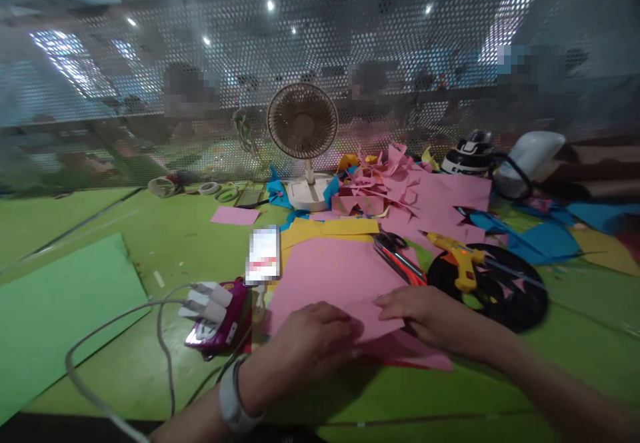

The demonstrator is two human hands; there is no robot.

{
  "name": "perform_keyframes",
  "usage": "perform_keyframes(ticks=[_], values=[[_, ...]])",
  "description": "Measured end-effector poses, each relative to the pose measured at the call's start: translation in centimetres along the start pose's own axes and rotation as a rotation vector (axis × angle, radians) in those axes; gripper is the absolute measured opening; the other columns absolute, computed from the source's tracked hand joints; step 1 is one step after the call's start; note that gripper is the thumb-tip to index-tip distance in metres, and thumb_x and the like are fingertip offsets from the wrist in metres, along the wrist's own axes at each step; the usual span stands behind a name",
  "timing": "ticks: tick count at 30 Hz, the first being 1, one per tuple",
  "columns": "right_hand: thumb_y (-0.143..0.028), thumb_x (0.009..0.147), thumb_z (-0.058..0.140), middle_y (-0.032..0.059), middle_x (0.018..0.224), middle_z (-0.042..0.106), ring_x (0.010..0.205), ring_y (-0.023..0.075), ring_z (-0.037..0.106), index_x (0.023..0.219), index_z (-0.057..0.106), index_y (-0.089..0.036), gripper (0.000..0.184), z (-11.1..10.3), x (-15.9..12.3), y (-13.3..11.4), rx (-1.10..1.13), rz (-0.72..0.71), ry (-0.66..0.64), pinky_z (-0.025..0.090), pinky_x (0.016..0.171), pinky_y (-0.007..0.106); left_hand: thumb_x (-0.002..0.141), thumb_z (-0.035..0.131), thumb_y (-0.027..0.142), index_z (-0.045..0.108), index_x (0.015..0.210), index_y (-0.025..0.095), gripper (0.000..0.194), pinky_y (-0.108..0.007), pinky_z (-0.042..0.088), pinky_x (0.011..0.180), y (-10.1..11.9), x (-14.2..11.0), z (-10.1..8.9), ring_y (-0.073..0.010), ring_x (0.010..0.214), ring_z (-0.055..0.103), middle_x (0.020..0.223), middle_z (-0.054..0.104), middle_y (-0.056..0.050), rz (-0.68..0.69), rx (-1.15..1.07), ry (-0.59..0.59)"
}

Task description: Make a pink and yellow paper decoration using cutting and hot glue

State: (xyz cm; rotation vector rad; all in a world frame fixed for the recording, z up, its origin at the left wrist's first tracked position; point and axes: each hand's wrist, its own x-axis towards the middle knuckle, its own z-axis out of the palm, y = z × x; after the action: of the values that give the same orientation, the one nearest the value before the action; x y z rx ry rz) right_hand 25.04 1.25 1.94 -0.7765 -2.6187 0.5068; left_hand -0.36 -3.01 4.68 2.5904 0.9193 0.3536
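A pink sheet of paper (325,276) lies in front of me on other coloured sheets. My left hand (315,336), with a pale band on its wrist, curls over its near edge; the fingertips are partly hidden. At the sheet's right corner, my right hand (425,313) has its fingers on top and its thumb side below, pinching the paper. Another pink layer (420,353) shows beneath that corner. Just beyond my right hand rest a red-and-black cutter (400,263) and black-handled scissors (393,238).
A yellow glue gun (460,260) sits on a black spool (520,296) at right. To the left are a phone (263,255), a purple power strip (220,323) with cables and a green sheet (75,316). A fan (303,123) and pink scraps (390,180) stand behind.
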Motion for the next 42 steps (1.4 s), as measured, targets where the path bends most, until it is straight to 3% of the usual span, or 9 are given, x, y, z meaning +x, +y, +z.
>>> perform_keyframes(ticks=[5, 8, 12, 15, 18, 21, 26, 33, 42], values=[[-0.016, 0.084, 0.051, 0.0004, 0.085, 0.073, 0.082, 0.0138, 0.068, 0.089, 0.070, -0.025, 0.021, -1.4, 0.3, -0.6, 0.133, 0.010, -0.044, 0.052, 0.073, 0.024, 0.093, 0.046, 0.027, 0.068, 0.093, 0.021, 0.023, -0.021, 0.050, 0.067, -0.9, -0.5, 1.5, -0.0129, 0.080, 0.060, 0.088, 0.064, -0.005, -0.027, -0.094, 0.108], [-0.029, 0.086, 0.056, 0.0044, 0.098, 0.072, 0.089, 0.0172, 0.067, 0.107, 0.065, -0.022, 0.024, -1.8, 0.3, -0.9, 0.079, 0.103, 0.000, 0.052, 0.077, 0.028, 0.093, 0.047, 0.028, 0.066, 0.082, 0.018, 0.025, -0.021, 0.048, 0.065, -1.3, -0.6, 1.8, -0.0123, 0.077, 0.059, 0.082, 0.064, -0.003, -0.069, -0.251, 0.100], [-0.027, 0.088, 0.052, 0.0135, 0.137, 0.047, 0.127, 0.0243, 0.042, 0.137, 0.038, -0.017, 0.052, -0.6, 0.4, -2.1, -0.199, 0.112, 0.269, 0.040, 0.101, 0.044, 0.092, 0.047, 0.027, 0.055, 0.114, 0.018, 0.024, -0.021, 0.047, 0.056, -1.6, -0.9, 2.2, -0.0113, 0.065, 0.058, 0.075, 0.065, -0.001, -0.263, -0.450, 0.196], [-0.025, 0.089, 0.049, 0.0119, 0.144, 0.037, 0.134, 0.0238, 0.030, 0.138, 0.036, -0.016, 0.051, 1.0, 0.5, -3.5, -0.311, -0.019, 0.205, 0.034, 0.106, 0.044, 0.091, 0.049, 0.029, 0.027, 0.138, 0.016, 0.054, -0.021, 0.046, 0.050, -1.6, -1.0, 2.5, -0.0118, 0.058, 0.056, 0.069, 0.063, 0.000, -0.327, -0.463, 0.275], [-0.049, 0.086, 0.049, 0.0168, 0.142, 0.039, 0.133, 0.0303, 0.030, 0.135, 0.042, -0.011, 0.063, 2.5, 0.5, -4.2, -0.352, -0.042, 0.071, 0.035, 0.104, 0.049, 0.091, 0.048, 0.029, 0.021, 0.141, 0.018, 0.058, -0.023, 0.047, 0.051, -1.5, -1.0, 2.8, -0.0127, 0.057, 0.056, 0.069, 0.062, 0.000, -0.326, -0.357, 0.262], [-0.066, 0.081, 0.041, 0.0193, 0.140, 0.041, 0.132, 0.0322, 0.032, 0.136, 0.041, -0.009, 0.079, 3.7, 0.3, -3.9, -0.331, 0.000, -0.005, 0.033, 0.104, 0.051, 0.089, 0.048, 0.028, 0.031, 0.138, 0.021, 0.052, -0.033, 0.053, 0.068, -1.4, -1.1, 3.1, -0.0186, 0.078, 0.061, 0.092, 0.065, -0.008, -0.314, -0.127, 0.275], [-0.065, 0.084, 0.035, 0.0157, 0.146, 0.031, 0.137, 0.0277, 0.021, 0.142, 0.029, -0.012, 0.078, 4.1, -0.1, -3.2, -0.257, 0.060, -0.081, 0.023, 0.109, 0.048, 0.085, 0.052, 0.030, 0.032, 0.139, 0.025, 0.058, -0.052, 0.036, 0.100, -1.5, -1.9, 4.0, -0.0320, 0.125, 0.039, 0.140, 0.041, -0.012, -0.140, 0.277, 0.135], [-0.066, 0.085, 0.030, 0.0178, 0.147, 0.026, 0.137, 0.0289, 0.021, 0.143, 0.025, -0.008, 0.082, 4.2, 0.3, -3.2, -0.349, 0.068, -0.070, 0.021, 0.109, 0.047, 0.088, 0.036, 0.058, 0.012, 0.146, 0.023, 0.071, -0.051, 0.015, 0.109, -1.7, -3.0, 4.0, -0.0312, 0.136, 0.020, 0.150, 0.023, -0.009, -0.045, 0.472, -0.040], [-0.063, 0.087, 0.028, 0.0172, 0.147, 0.027, 0.137, 0.0296, 0.019, 0.144, 0.023, -0.014, 0.075, 3.7, 0.7, -3.1, -0.308, 0.073, -0.105, 0.018, 0.108, 0.050, 0.087, 0.034, 0.062, 0.014, 0.145, 0.028, 0.071, -0.051, 0.025, 0.104, -3.1, -2.3, 3.2, -0.0327, 0.132, 0.029, 0.147, 0.030, -0.008, -0.136, 0.577, -0.014]])
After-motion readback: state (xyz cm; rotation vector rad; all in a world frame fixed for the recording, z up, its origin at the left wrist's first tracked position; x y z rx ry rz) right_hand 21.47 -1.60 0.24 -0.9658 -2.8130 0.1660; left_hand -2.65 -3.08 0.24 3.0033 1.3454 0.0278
